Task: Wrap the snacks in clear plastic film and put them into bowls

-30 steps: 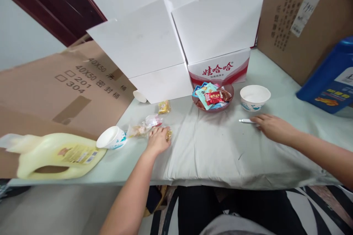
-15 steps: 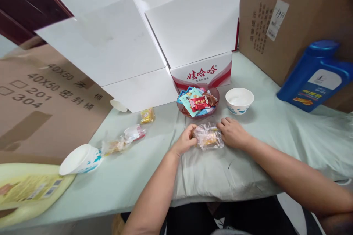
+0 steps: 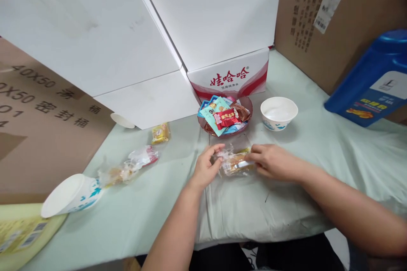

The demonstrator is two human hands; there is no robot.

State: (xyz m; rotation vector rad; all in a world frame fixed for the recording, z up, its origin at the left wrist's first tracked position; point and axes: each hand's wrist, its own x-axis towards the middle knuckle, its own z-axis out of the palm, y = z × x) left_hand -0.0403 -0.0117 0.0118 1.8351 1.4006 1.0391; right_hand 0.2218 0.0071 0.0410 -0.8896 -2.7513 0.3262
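Observation:
A crinkled clear plastic packet (image 3: 233, 161) with a golden-brown snack inside lies on the table between my hands. At its left end my left hand (image 3: 208, 165) pinches the clear film between thumb and fingers. My right hand (image 3: 270, 161) is closed over the packet's right side. From its fingers a thin silvery-white strip (image 3: 243, 164) sticks out across the packet; its kind I cannot make out. Just behind stands a reddish see-through bowl (image 3: 247, 126) full of wrapped snacks, a red packet (image 3: 227, 117) on top. To its right is a white paper bowl (image 3: 280, 112).
Several wrapped snacks, a yellow one (image 3: 160, 133) among them, lie at left near a tipped paper bowl (image 3: 73, 194) and a yellowish bottle (image 3: 28, 233). White boxes (image 3: 213, 17) and a brown carton (image 3: 318, 51) stand behind. A blue bottle (image 3: 365, 80) is at right.
My right hand has turned and closed over the packet's right side, and a silvery-white strip now shows at its fingers. My left hand stays on the left end. The view has moved closer.

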